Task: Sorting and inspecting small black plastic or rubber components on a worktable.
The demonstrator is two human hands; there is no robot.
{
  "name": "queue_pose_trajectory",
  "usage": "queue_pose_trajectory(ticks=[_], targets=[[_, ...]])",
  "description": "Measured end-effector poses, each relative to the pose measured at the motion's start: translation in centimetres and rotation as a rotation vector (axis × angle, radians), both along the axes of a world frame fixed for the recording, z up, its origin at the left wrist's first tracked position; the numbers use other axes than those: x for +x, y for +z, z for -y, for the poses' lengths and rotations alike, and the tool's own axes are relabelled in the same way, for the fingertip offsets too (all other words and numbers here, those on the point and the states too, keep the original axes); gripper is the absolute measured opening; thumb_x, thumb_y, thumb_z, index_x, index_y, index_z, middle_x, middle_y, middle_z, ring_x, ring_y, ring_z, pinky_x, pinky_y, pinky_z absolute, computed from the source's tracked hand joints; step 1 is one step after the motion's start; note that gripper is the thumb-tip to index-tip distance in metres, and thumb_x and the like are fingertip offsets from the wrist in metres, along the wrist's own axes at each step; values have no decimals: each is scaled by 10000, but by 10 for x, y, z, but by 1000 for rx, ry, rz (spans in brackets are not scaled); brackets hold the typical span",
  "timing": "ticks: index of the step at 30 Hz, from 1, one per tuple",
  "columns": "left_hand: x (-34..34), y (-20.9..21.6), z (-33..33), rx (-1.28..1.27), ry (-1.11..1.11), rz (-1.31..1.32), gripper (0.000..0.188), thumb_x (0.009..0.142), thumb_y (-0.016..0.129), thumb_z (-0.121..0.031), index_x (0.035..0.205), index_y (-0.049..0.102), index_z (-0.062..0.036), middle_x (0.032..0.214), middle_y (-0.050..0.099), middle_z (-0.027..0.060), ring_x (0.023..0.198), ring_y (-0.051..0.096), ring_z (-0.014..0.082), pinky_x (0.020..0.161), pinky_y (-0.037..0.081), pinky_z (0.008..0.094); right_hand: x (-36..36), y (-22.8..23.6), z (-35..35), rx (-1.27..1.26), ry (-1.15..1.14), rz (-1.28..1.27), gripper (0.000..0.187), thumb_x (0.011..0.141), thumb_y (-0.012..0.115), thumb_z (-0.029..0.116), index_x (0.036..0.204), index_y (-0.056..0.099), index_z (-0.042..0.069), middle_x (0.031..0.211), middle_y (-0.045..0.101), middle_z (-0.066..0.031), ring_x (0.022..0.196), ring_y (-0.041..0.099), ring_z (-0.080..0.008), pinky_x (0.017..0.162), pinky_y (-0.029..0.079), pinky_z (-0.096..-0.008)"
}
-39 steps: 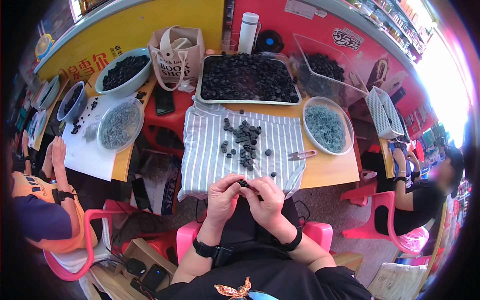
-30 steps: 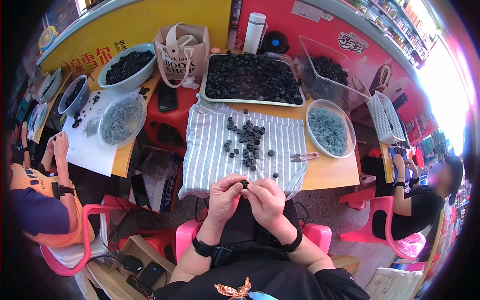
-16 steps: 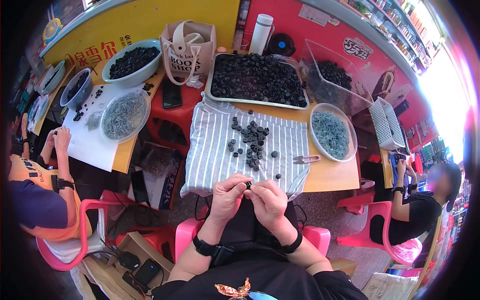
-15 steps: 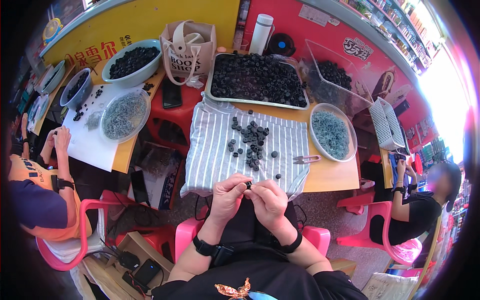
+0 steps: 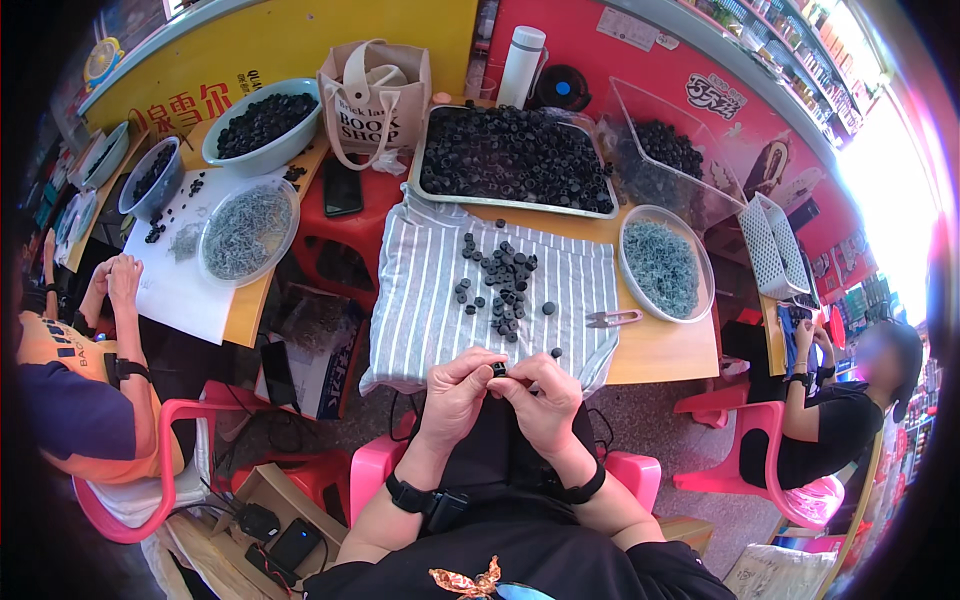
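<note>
Just past the table's near edge, my left hand (image 5: pixel 457 393) and my right hand (image 5: pixel 543 397) meet, pinching one small round black part (image 5: pixel 498 370) between thumbs and fingertips. Its finer detail is too small to make out. In front of them a grey-and-white striped cloth (image 5: pixel 420 290) covers the table, with a loose pile of black ring-like parts (image 5: pixel 508 285) on it. Two single black parts lie apart from the pile, the closer one (image 5: pixel 556 352) near my right hand. To the right rest small thread snips (image 5: pixel 613 318).
Behind the cloth stands a tray (image 5: pixel 432 190) heaped with black parts. A round tub (image 5: pixel 708 290) of thin greyish strands sits at right, beneath a clear bin (image 5: pixel 690 195). A white bottle (image 5: pixel 523 68) and canvas bag (image 5: pixel 400 90) stand behind. People sit at left (image 5: pixel 90 390) and right (image 5: pixel 830 430).
My right fingers have shifted slightly around the small black part, which shows a bit more between the fingertips. The things on the table have stayed put.
</note>
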State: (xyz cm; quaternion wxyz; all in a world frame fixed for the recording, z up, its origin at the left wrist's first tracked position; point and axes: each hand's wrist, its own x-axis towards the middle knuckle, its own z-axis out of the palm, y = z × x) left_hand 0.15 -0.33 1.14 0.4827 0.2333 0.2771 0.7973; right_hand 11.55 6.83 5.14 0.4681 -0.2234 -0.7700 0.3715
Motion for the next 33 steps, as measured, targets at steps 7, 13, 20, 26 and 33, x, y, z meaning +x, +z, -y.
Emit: queue_pose_trajectory(ticks=[7, 13, 20, 26, 33], targets=[[-1, 0, 1, -20, -15, 7, 206, 959, 639, -90, 1102, 696, 46, 998, 608, 61, 824, 586, 121, 726, 487, 248, 0, 5, -1, -189, 14, 46, 236, 719, 833, -36, 748, 610, 36, 686, 603, -8, 603, 561, -49, 520, 407, -208], [-1, -3, 1, -12, -36, 10, 224, 969, 629, -110, 1105, 686, 59, 1018, 599, 65, 828, 589, 125, 739, 488, 251, 0, -4, -6, -150, 65, 10, 255, 737, 842, 3, 756, 589, 33, 690, 597, -10, 584, 565, -52, 498, 409, -214], [-2, -5, 1, 100, -72, -4, 380, 910, 728, -200, 1175, 653, 62, 1057, 603, 60, 865, 604, 125, 780, 495, 252, -4, -7, -4, -41, -10, 13, 263, 750, 849, 81, 789, 595, 26, 689, 591, -46, 554, 573, -100, 476, 426, -248], [1, -5, 0, 61, -78, 6, 376, 911, 718, -130, 1223, 628, 59, 1128, 614, 56, 942, 626, 118, 833, 502, 245, -5, -10, -9, 213, -62, 30, 239, 725, 840, 57, 823, 624, 26, 679, 577, -82, 544, 570, -178, 477, 429, -283], [2, -9, 1, 19, -53, -1, 331, 941, 672, -95, 1230, 624, 59, 1126, 625, 57, 938, 626, 106, 831, 499, 235, -10, -14, -8, 222, -76, 3, 203, 713, 794, -40, 827, 630, -4, 696, 574, -93, 551, 555, -225, 486, 443, -311]])
